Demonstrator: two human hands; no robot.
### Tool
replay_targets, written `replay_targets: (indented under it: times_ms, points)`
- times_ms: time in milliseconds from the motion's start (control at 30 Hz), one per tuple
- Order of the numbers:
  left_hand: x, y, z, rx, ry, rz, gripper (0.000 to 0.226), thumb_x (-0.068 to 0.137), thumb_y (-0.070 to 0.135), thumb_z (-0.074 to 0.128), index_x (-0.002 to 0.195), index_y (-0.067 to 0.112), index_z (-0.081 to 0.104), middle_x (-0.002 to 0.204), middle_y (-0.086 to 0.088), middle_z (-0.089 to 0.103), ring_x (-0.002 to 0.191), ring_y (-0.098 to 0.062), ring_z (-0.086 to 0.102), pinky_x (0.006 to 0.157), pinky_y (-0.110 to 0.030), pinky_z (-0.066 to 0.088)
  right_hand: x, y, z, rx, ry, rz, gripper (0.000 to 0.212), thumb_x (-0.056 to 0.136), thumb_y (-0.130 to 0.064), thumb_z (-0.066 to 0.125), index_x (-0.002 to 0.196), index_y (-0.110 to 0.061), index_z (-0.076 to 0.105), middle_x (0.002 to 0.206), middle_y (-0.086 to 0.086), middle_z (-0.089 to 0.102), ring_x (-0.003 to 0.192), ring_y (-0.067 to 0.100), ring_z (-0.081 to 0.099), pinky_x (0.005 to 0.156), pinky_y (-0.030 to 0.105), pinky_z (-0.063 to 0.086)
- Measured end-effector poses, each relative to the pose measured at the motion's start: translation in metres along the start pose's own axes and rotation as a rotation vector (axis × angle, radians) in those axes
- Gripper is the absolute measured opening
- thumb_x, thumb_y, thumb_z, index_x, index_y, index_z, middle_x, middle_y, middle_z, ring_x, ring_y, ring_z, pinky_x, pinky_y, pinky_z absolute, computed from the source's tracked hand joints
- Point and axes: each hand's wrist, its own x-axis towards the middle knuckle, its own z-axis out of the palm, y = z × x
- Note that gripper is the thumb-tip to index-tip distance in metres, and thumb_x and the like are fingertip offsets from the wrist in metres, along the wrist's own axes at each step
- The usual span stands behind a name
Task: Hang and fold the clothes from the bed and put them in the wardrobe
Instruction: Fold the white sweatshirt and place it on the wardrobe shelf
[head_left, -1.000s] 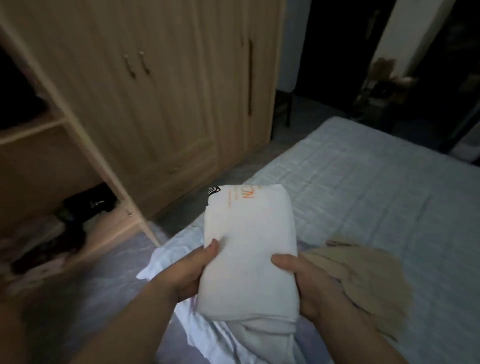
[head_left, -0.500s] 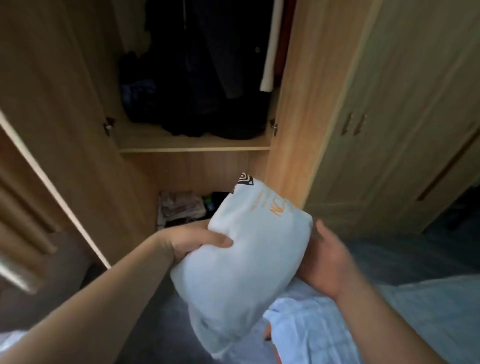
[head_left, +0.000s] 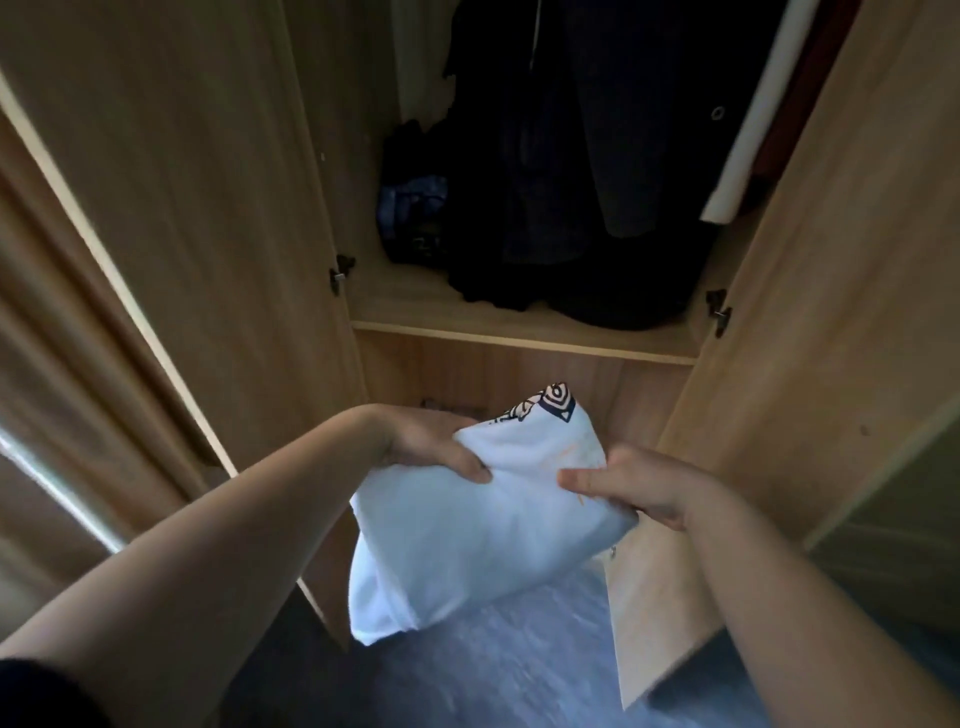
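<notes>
I hold folded white T-shirt in front of open wardrobe, below its shelf; left hand and right hand both pinch edges, keeping fold intact for lower compartment.

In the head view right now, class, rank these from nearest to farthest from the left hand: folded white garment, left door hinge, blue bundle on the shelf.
1. Folded white garment: gripped by the left hand.
2. Left door hinge: above, on the wardrobe's left side.
3. Blue bundle: higher, at the shelf's left.
</notes>
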Motion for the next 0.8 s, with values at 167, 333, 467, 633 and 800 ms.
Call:
replay_targets:
  times_ms: [167, 333, 467, 633, 800]
  points:
    - [0.041, 0.031, -0.059, 0.113, 0.23, -0.051, 0.048, 0.081, 0.028, 0.079, 0.124, 0.035, 0.06, 0.117, 0.013, 0.07, 0.108, -0.008, 0.066, 0.093, -0.028, 0.052, 0.091, -0.01, -0.056, -0.175, 0.131, -0.037, 0.017, 0.076, -0.027, 0.085, 0.085, -0.027, 0.07, 0.071, -0.025, 0.071, 0.071, -0.007, 0.067, 0.062, 0.009, 0.047]
    - [0.063, 0.012, -0.114, 0.205, 0.683, 0.067, 0.056, 0.077, 0.029, 0.082, 0.127, 0.032, 0.055, 0.118, 0.015, 0.065, 0.108, 0.001, 0.061, 0.094, -0.021, 0.048, 0.169, -0.032, -0.091, -0.17, 0.188, -0.03, 0.019, 0.076, -0.031, 0.083, 0.086, -0.02, 0.072, 0.08, -0.008, 0.076, 0.081, 0.01, 0.072, 0.072, 0.025, 0.054]
    - [0.081, -0.021, -0.114, -0.021, 1.229, 0.13, 0.038, 0.08, 0.017, 0.07, 0.114, 0.03, 0.059, 0.112, 0.009, 0.066, 0.105, -0.011, 0.064, 0.089, -0.031, 0.051, 0.227, -0.051, -0.101, -0.153, 0.205, 0.016, 0.058, 0.059, -0.053, 0.084, 0.1, -0.016, 0.067, 0.092, -0.001, 0.074, 0.086, 0.019, 0.071, 0.082, 0.036, 0.056]
    - [0.107, -0.041, -0.103, -0.757, 0.619, 0.25, 0.025, 0.091, 0.02, 0.065, 0.111, 0.004, 0.064, 0.104, -0.02, 0.068, 0.091, -0.035, 0.067, 0.081, -0.048, 0.051, 0.295, -0.074, -0.114, 0.08, 0.248, 0.006, 0.069, 0.056, -0.052, 0.085, 0.112, -0.018, 0.066, 0.1, 0.004, 0.075, 0.09, 0.026, 0.073, 0.085, 0.047, 0.058]
    - [0.148, -0.059, -0.155, -1.124, 0.336, 0.187, 0.079, 0.083, 0.065, 0.056, 0.135, 0.007, 0.049, 0.13, -0.023, 0.06, 0.12, -0.036, 0.06, 0.095, -0.045, 0.051, 0.344, -0.106, -0.117, 0.448, 0.199, -0.055, 0.034, 0.083, -0.021, 0.07, 0.116, -0.012, 0.067, 0.107, 0.01, 0.075, 0.096, 0.026, 0.072, 0.072, 0.042, 0.06]
